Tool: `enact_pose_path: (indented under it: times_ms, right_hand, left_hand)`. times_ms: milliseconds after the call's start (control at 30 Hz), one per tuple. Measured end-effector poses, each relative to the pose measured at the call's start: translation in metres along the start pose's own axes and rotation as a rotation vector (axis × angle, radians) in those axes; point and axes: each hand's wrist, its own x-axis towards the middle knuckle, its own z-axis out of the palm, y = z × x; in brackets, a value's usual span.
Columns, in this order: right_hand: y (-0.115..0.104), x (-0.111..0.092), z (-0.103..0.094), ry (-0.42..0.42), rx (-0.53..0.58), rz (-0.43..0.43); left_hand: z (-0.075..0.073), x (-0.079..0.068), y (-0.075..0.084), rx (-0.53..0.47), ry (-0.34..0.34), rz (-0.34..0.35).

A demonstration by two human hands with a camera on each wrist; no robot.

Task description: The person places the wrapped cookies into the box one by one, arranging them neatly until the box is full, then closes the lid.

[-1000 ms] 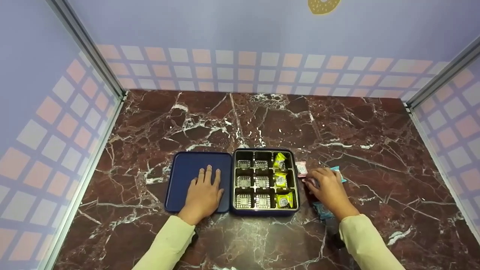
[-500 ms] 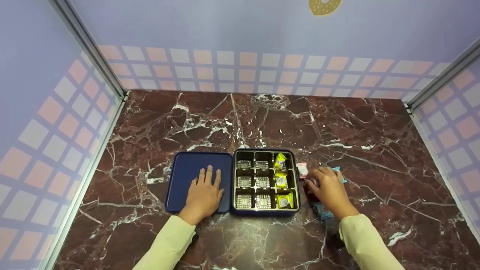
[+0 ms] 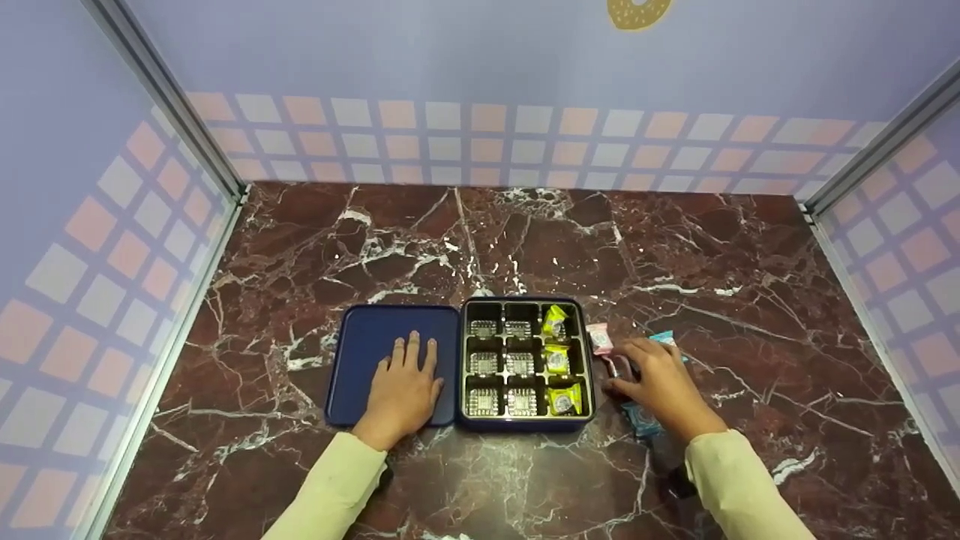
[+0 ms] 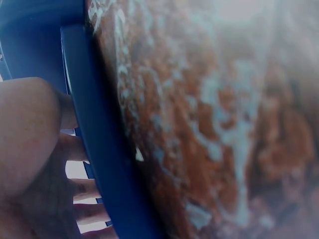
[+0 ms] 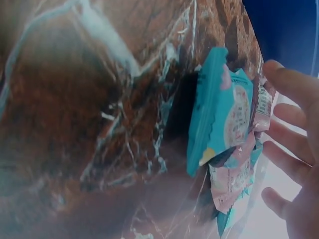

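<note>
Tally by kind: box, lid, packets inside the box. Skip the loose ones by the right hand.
Dark blue square box: 1
Dark blue flat square lid: 1
Yellow wrapped packets, right-hand column of the box: 3
Total: 5

A dark red, white-veined surface (image 3: 555, 244) is bounded on three sides by lavender walls (image 3: 420, 49). Pink and whitish squares (image 3: 489, 118) are printed on their lower parts; a doughnut motif (image 3: 637, 19) is partly visible above. Corners are lined by grey strips (image 3: 166, 95).
</note>
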Motion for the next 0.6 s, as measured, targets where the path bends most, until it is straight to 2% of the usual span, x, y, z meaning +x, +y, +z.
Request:
enact_pose_path:
  times_ms: [100,233,600]
  right_hand:
    - [-0.0001,-0.0003,-0.0020,-0.049,0.003,0.006]
    - [0.0009,-0.0006,-0.0033,-0.069,-0.012,-0.002]
    - [0.0019,-0.0027,0.0005,0.000,-0.013,-0.009]
  left_hand:
    - [-0.0005,0.0002,-0.0009,-0.003,-0.007,-0.003]
    - [-0.0002,0.0007,-0.0016,-0.010,-0.009,-0.002]
    - [-0.0009,-0.0002,-0.0003,-0.010,-0.007,0.004]
